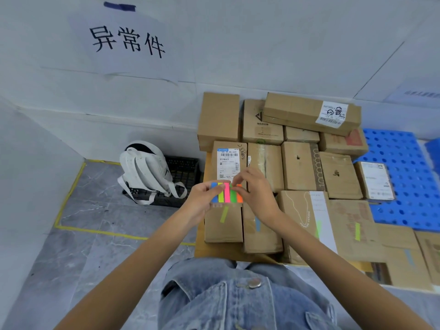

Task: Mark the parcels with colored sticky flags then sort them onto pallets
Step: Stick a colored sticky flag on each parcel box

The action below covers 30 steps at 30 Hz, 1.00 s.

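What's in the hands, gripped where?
Left hand holds the flag pad by its left edge; right hand pinches a flag at the pad's top right.

Boxes (298,172): matt brown cardboard, some w/ glossy clear tape, white paper labels. Flags (227,192): smooth neon plastic film on a card backing. Pallet (404,186), right of frame: glossy blue perforated plastic. Backpack (145,170): white cloth. Crate (185,172): black plastic mesh. Floor (90,206): polished grey marble-look tile. Jacket (238,301), bottom: denim w/ metal button.

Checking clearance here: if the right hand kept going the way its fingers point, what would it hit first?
The right hand points left at the sticky flag pad, which its fingers already pinch near the orange end; past that, probably the left hand.
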Each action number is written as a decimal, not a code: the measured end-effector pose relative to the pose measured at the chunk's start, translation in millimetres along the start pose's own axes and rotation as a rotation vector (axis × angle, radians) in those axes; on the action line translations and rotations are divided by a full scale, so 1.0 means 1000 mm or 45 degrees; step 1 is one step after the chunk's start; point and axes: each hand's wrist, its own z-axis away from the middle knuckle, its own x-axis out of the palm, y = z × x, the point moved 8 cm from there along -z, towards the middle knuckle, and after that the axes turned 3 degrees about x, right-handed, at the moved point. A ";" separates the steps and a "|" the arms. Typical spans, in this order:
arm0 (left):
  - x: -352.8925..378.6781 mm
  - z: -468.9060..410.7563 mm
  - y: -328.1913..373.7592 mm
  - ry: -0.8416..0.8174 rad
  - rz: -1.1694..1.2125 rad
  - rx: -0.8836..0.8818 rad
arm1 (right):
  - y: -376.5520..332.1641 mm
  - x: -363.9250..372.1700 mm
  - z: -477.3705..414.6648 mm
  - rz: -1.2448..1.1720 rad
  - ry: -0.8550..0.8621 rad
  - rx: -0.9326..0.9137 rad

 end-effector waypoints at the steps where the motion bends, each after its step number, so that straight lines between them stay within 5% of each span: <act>1: 0.000 0.001 0.001 0.002 0.025 -0.001 | -0.002 -0.001 -0.001 0.011 0.000 -0.025; 9: 0.004 -0.004 0.003 0.038 0.152 -0.040 | -0.023 -0.004 -0.006 0.256 0.048 -0.314; 25: 0.023 -0.023 0.006 -0.015 0.313 -0.120 | -0.009 -0.012 -0.018 0.357 0.169 -0.334; 30: 0.008 -0.039 0.001 0.130 0.108 -0.115 | -0.004 -0.003 -0.025 0.353 0.128 -0.341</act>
